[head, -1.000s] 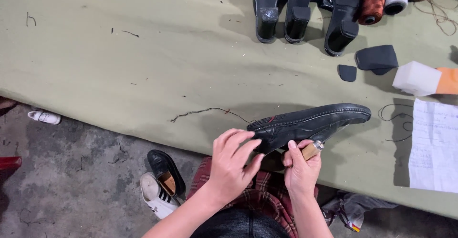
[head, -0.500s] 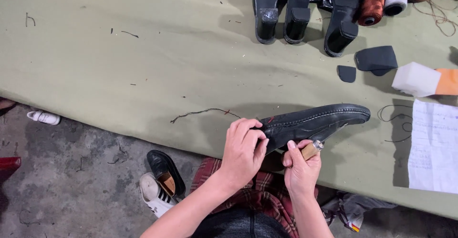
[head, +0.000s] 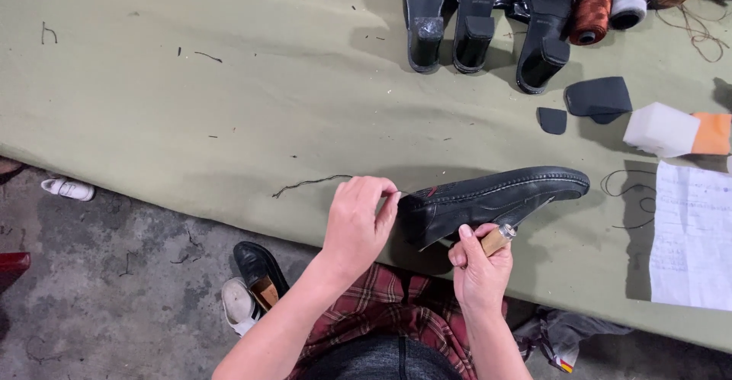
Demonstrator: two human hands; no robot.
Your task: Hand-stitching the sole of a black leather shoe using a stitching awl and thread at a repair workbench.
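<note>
I have a black leather loafer (head: 488, 201) lying on its side near the front edge of the olive-green table (head: 229, 105), toe pointing away to my right and heel toward my left hand (head: 357, 226). I judge it light enough to turn with one hand, the upper soft and yielding while the sole is stiff, and the smooth leather a little slippery, so the heel end and the firm edge of the sole seem the best places to take hold. My left hand is closed narrow at the heel, fingertips pinched together on what looks like a thin dark thread (head: 313, 184) that trails off across the table to the left of the shoe; I cannot tell for sure whether the pinch also catches the leather. My right hand (head: 480, 269) sits just under the shoe's middle, wrapped tight around a small wooden-handled tool (head: 496, 239) with a metal collar, its tip hidden against the sole. The shoe itself is matte black with a stitched seam round the toe, a small red mark near the opening, and a thin flat sole. Beyond it, well apart, stand three black heeled shoes (head: 476, 22), spools of thread (head: 593, 3), black rubber pieces (head: 598, 98), a white and orange block (head: 671, 130), and to its right a sheet of paper (head: 690, 235).
</note>
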